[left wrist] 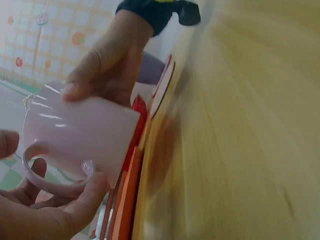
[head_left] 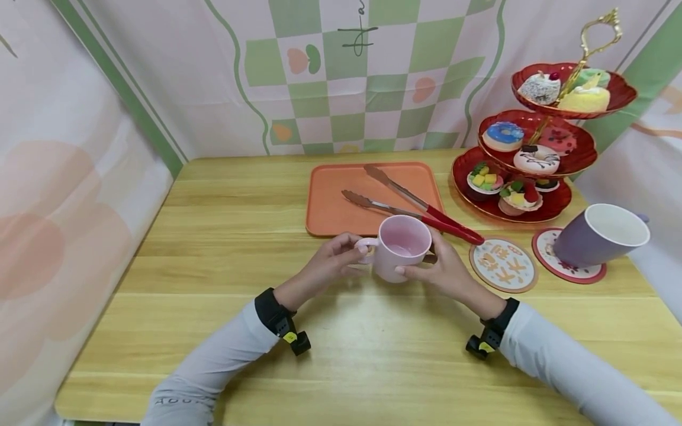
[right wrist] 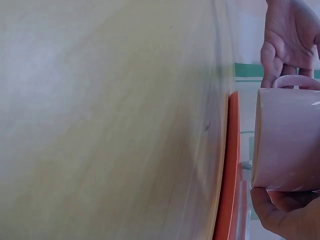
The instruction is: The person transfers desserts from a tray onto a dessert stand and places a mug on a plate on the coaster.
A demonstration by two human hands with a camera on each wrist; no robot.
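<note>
Between both hands is a pink mug (head_left: 394, 260), held above the wooden table with its mouth tipped toward the head camera. My left hand (head_left: 335, 257) holds the mug's handle, which points left; its fingers are around the loop in the left wrist view. My right hand (head_left: 444, 269) grips the opposite side of the mug, thumb on the near wall and the other fingers behind it. In the right wrist view the mug (right wrist: 287, 142) shows its pale base rim, raised off the tabletop (right wrist: 100, 125). Inside, the mug shows bare pink walls.
An orange tray (head_left: 330, 201) behind the mug carries red-handled tongs (head_left: 405, 198), their handles passing over its right edge. To the right lie a round coaster (head_left: 503, 266) and a purple mug (head_left: 597, 236) on another coaster (head_left: 581, 273). A three-tier red stand (head_left: 565, 213) holds several cakes.
</note>
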